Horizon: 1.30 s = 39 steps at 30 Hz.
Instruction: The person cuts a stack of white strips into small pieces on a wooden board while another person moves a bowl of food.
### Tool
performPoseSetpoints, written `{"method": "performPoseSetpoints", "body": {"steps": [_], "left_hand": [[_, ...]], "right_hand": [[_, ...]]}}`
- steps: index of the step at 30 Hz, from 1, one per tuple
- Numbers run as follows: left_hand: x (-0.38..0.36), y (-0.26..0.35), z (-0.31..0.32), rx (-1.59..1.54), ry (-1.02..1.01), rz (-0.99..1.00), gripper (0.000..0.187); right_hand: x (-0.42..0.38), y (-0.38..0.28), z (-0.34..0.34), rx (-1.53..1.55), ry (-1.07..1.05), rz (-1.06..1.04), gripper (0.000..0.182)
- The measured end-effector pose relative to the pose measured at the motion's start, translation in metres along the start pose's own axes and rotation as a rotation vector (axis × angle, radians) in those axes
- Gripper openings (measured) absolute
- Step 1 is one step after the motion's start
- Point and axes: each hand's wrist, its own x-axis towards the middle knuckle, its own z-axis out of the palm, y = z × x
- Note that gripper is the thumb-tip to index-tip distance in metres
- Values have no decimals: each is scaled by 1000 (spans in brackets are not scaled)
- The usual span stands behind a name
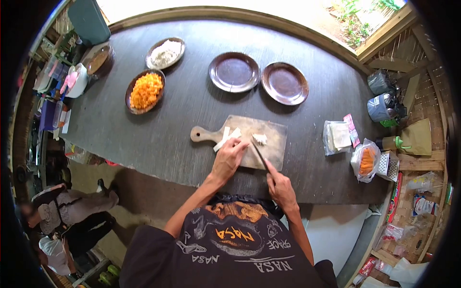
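Note:
A wooden cutting board (275,152) with a handle lies near the table's front edge. Several pale white strips (227,136) rest on its left part, partly covered by my left hand (230,157). The fingers of that hand are pinched together low over the board, on the end of a white strip that is mostly hidden under them. My right hand (281,189) is wrapped around the handle of a knife (260,156), its blade pointing away from me and its tip close to my left fingertips. Just right of the tip sits a small heap of chopped white pieces (260,139).
Two brown plates (234,72) stand behind the board. At the back left are a bowl of orange diced pieces (146,91) and a bowl of white powder (166,53). Wrappers (337,137) and a bag of carrots (366,160) lie right. People (72,211) are at lower left.

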Motion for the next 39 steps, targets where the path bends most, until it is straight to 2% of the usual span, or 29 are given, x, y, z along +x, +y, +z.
{"method": "performPoseSetpoints", "body": {"steps": [2, 4, 5, 7, 22, 30, 39], "left_hand": [[0, -1, 1, 6, 34, -21, 22], [-1, 3, -4, 43, 93, 4, 23], [-4, -5, -4, 81, 25, 29, 24], [-3, -1, -5, 99, 20, 24, 23], [-6, 5, 6, 82, 81, -23, 20], [-6, 6, 4, 99, 62, 8, 22], [-8, 2, 5, 83, 55, 27, 21]], "right_hand": [[-2, -9, -4, 0, -92, 80, 55], [-1, -8, -3, -12, -81, 49, 56], [0, -8, -2, -21, -79, 28, 56], [1, -7, -1, -26, -84, 13, 55], [9, -7, 3, -55, -113, -9, 57], [5, -1, 7, -165, -102, -32, 63], [-10, 1, -4, -189, -170, 39, 68]]}}
